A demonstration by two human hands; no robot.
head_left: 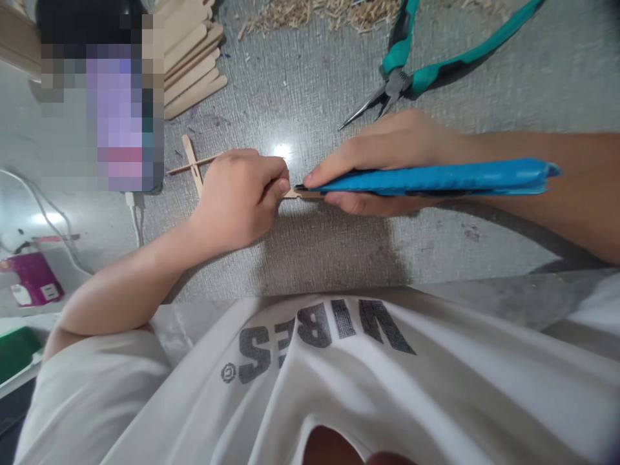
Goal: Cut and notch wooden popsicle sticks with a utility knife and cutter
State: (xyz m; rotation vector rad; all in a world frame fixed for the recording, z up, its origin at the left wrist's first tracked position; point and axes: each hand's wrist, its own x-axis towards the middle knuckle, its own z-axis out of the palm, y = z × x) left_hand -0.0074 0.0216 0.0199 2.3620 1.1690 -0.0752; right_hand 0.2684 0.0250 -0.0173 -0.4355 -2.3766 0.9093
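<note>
My left hand (242, 200) is closed, its thumb and fingers pinching a thin wooden craft stick (289, 194) against the table. A small notch shows in the stick's edge between my hands. My right hand (387, 152) grips a blue utility knife (455, 176), whose dark tip touches or hovers just over the stick near the notch; I cannot tell which. Part of the stick is hidden beneath both hands. Just beyond my left hand lie crossed craft sticks (192, 155), one with a slot or notch.
Needle-nose pliers (398, 84) with teal handles lie open beyond my right hand. A pile of craft sticks (194, 64) is at the upper left, and wood shavings (285, 16) lie along the top. A white cable (135, 216) runs from a blurred-out object; a purple box (39, 278) sits far left.
</note>
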